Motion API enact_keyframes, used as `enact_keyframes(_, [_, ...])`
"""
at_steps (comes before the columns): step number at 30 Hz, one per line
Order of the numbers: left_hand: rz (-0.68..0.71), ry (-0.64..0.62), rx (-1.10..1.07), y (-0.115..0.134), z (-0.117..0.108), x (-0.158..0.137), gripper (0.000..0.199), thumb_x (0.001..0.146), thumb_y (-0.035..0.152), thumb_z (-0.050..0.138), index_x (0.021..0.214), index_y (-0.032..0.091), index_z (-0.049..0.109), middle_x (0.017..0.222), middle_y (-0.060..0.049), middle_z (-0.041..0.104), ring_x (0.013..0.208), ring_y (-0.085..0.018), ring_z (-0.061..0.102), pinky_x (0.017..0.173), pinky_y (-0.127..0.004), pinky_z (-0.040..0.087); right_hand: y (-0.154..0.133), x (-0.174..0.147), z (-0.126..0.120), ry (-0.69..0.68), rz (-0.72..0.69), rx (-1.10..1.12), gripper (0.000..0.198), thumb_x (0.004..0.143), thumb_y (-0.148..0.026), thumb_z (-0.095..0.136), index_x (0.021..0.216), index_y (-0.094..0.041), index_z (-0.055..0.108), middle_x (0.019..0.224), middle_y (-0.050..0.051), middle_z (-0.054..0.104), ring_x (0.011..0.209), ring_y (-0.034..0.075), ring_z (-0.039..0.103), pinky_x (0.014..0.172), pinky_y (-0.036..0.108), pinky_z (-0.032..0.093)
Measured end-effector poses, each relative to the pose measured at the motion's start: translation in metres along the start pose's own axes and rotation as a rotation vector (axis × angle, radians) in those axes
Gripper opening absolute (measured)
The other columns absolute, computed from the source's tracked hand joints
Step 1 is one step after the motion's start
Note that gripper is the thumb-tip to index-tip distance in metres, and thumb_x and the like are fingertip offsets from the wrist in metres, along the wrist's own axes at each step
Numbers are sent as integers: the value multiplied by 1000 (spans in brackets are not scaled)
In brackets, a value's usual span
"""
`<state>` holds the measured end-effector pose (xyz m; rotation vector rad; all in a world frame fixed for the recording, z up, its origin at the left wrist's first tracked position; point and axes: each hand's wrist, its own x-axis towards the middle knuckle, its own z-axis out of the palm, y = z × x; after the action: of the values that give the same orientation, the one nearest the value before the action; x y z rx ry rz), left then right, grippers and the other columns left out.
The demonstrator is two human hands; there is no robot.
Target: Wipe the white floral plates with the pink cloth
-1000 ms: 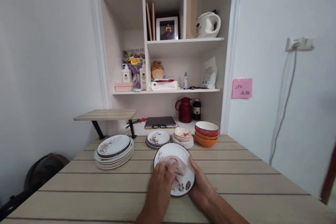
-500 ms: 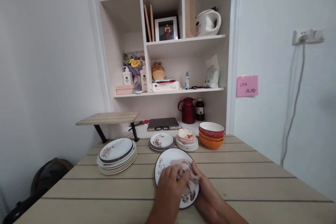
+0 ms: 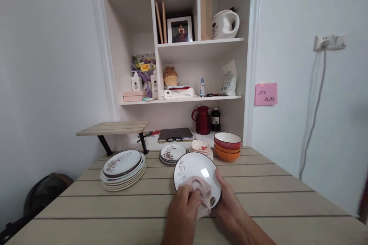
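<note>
One left hand (image 3: pixel 182 212): its fingers were bent together and pinched a pale pink cloth (image 3: pixel 201 187), which lay against the face of a plate (image 3: pixel 198 166).
Right hand (image 3: pixel 230 206): the thumb lay along the right rim of this plate, and the other fingers were behind it; how they were placed, I could not tell.
Cloth: it was crumpled, and a part of it hung over the near edge of the plate.
Plate: white, with a dark rim, it was tilted between the two hands, over the middle of the worktop (image 3: pixel 258 184); if its lower edge touched the wood, I could not tell.
Small plates (image 3: pixel 172 151): their stack stood just behind the held plate, toward the left.
Small dishes (image 3: pixel 200 146): white with red pattern, they were partly hidden by the held plate.
Bowls (image 3: pixel 227 151): three, nested, the red one above two orange, stood at the right of the dishes.
Large plates (image 3: pixel 122 164): a higher stack was at the left, well apart from both hands.
Far behind: a dark red jug (image 3: pixel 202 121) and a dark bottle (image 3: pixel 215 119) were side by side under the shelves (image 3: pixel 184 100).
</note>
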<state>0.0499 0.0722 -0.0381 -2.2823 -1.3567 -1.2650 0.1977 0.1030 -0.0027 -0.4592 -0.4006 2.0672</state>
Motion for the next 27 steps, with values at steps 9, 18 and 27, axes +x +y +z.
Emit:
enact_keyframes(9, [129, 80, 316, -5, -14, 16, 46, 81, 3, 50, 118, 27, 61, 109, -7, 61, 97, -22, 58, 82, -36, 51, 45, 4, 8, -52, -33, -58, 43, 82, -49, 60, 102, -12, 69, 95, 10, 75, 88, 23, 68, 90, 35, 46])
enact_keyframes(18, [41, 101, 425, -28, -15, 4, 44, 81, 1, 45, 116, 23, 61, 107, -7, 63, 94, -20, 60, 77, -30, 53, 21, 3, 0, -16, -70, -39, 61, 78, -60, 58, 116, -14, 64, 103, 13, 73, 97, 28, 66, 91, 42, 46])
enact_keyframes(27, [276, 19, 247, -4, -12, 6, 38, 88, 12, 47, 121, 27, 59, 112, -8, 63, 102, -21, 58, 86, -35, 50, 30, 3, -2, -44, -20, -96, 46, 82, -52, 58, 99, -10, 69, 96, 12, 74, 90, 23, 68, 87, 34, 48])
